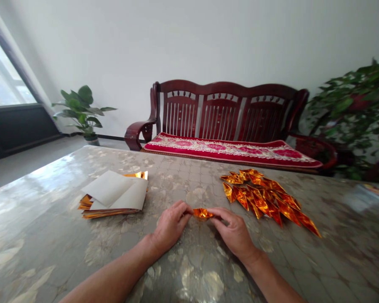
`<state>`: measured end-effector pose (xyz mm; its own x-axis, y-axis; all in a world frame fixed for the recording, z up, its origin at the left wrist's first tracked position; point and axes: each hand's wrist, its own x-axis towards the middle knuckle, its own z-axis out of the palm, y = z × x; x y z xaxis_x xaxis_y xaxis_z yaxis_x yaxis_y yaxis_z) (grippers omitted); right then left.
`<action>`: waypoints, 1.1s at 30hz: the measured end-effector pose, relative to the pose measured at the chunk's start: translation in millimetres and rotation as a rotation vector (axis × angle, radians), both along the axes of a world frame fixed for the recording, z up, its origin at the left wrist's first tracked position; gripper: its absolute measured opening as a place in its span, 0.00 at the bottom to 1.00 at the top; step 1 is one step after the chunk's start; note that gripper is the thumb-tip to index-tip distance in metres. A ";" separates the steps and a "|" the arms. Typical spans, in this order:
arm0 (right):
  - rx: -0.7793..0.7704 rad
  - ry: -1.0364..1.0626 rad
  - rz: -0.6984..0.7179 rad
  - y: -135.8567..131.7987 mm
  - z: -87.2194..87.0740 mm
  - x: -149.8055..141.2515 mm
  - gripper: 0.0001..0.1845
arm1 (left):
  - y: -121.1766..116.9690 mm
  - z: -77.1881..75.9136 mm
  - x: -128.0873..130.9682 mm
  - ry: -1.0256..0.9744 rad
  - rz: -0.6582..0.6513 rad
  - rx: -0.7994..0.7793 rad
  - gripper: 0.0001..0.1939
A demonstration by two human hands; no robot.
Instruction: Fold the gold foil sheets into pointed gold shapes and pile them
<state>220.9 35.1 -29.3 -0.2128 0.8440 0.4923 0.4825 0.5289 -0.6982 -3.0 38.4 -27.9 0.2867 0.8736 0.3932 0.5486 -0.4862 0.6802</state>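
At the upper left of the frame, a window point(6, 71) lets bright daylight in above a dark sill, and a leafy potted plant point(80, 111) stands on the floor beside the wall. A glossy, marble-patterned tabletop point(44, 235) fills the lower part of the frame. Left of centre on it lies a loose stack of gold foil sheets point(88, 204), partly covered by folded white paper point(115, 191), with gold edges showing around it. The person's left hand point(170, 225) is just right of that stack, near its lower corner. Its curled fingers point(182, 207) pinch the left end of a small folded gold foil piece point(203, 213), which is held just above the table at lower centre, between both hands. The right hand point(232, 231) closes on the other end, with its fingers point(217, 212) pressed against the foil; the hands are almost touching it from either side. Just beyond and to the right lies a pile of pointed gold foil folds point(262, 195), near the right hand but not touching it. Behind the table stands a dark red wooden bench point(227, 109) with a red floral cushion point(230, 151), and a large leafy plant point(353, 109) fills the far right.
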 end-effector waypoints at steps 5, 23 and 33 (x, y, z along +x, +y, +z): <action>-0.080 0.029 -0.057 -4.8 2.3 -5.1 0.19 | 1.0 -3.1 0.5 -0.075 0.016 -0.029 0.06; 0.135 0.062 -0.059 -1.5 6.3 0.5 0.10 | -2.7 -2.6 -1.2 -0.095 0.027 0.089 0.07; 0.129 0.064 -0.132 -0.3 9.6 -6.7 0.06 | -4.0 0.2 -0.4 -0.255 0.093 0.007 0.06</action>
